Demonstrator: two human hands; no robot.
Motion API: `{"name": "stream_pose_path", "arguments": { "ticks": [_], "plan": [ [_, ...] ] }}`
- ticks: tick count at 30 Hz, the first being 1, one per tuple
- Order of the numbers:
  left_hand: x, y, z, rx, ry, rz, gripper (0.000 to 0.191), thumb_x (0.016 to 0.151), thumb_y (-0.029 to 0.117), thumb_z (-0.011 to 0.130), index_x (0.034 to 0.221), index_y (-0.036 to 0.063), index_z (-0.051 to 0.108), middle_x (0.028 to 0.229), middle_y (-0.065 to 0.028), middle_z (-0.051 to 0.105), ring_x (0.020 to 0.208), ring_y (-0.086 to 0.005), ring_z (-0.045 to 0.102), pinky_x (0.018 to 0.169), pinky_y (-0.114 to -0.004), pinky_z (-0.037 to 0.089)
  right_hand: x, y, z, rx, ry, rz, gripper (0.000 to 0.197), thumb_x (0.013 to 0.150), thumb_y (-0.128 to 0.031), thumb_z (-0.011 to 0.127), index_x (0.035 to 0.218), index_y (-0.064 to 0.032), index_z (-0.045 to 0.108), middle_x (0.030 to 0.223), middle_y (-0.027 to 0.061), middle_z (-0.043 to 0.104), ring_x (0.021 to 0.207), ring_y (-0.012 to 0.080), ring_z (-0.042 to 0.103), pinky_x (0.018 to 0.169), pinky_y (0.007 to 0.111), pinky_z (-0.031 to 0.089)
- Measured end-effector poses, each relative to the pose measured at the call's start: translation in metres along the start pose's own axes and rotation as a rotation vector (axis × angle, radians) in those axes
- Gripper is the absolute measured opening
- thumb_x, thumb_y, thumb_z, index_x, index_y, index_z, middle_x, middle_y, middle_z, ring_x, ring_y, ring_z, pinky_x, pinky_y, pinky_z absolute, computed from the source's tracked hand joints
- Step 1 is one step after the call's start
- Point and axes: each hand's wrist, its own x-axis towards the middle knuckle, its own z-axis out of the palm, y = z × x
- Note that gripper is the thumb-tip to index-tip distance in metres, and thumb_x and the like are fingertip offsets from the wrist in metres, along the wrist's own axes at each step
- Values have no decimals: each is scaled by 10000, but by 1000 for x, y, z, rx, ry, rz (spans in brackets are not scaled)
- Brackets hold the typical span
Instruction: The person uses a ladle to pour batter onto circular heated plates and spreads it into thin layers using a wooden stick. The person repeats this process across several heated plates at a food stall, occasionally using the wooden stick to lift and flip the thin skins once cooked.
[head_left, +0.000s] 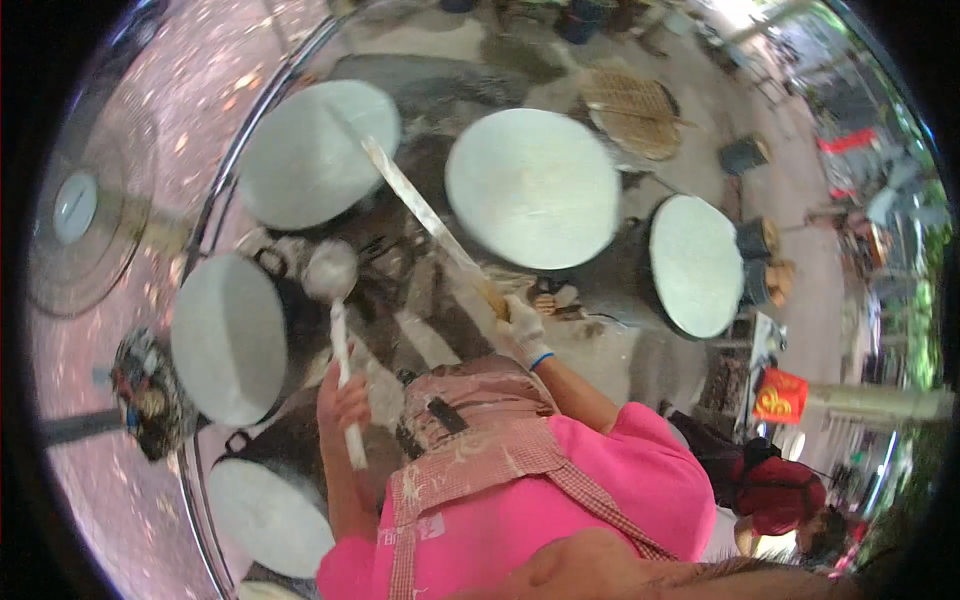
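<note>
My left hand (343, 401), bare, is closed around the white handle of a ladle (330, 270). The ladle's round bowl is up in front of me, between two vats. On my right hand (521, 326) is a white work glove with a blue cuff edge, and it grips the lower end of a long pole (420, 202). This pale-coated pole slants up and left to a large vat of white liquid (300, 161). Its far end is blurred against the white surface; I cannot tell how deep it goes. A second vat of white liquid (532, 187) stands right of the pole.
More vats of white liquid stand at the left (229, 337), lower left (270, 517) and right (697, 266). A round woven tray (634, 112) lies beyond. A metal rail (214, 202) curves along the left. Another person in dark red (780, 487) is at the lower right.
</note>
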Motion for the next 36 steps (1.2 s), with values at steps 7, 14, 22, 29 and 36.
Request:
{"name": "stream_pose_path", "arguments": {
  "ticks": [7,14,22,29,36],
  "plan": [
    [21,-54,-64,-18,125,-25,479,969,368,309,1351,80,328,612,-6,318,428,-82,316,368,-228,317,44,233,-94,566,306,518,131,738,-23,492,844,-69,555,707,110,593,593,215,590,449,356,489],
    [-15,-42,-48,106,198,3,414,951,390,352,1232,103,455,582,6,356,407,-80,319,342,-210,297,60,153,-35,579,182,408,147,731,-31,540,854,-32,620,636,34,552,558,117,533,472,291,417],
    [-58,-47,-5,-39,337,221,407,947,371,378,1278,146,456,587,4,328,407,-85,298,348,-231,300,90,-1,48,468,161,200,265,773,-156,564,1005,-42,622,767,113,627,734,228,595,643,357,453],
    [-115,-26,-59,34,204,117,341,939,352,394,1241,231,495,579,-1,334,385,-80,296,317,-237,274,251,-174,117,900,67,-148,252,793,-59,517,1026,-40,610,917,90,636,859,209,587,741,307,443],
    [-109,-86,-83,-51,122,451,276,947,371,371,1093,184,511,559,-8,354,366,-81,328,309,-219,293,112,-182,77,914,-657,-88,376,808,-64,584,1163,33,506,1025,79,574,875,150,563,760,255,452]
  ]
}}
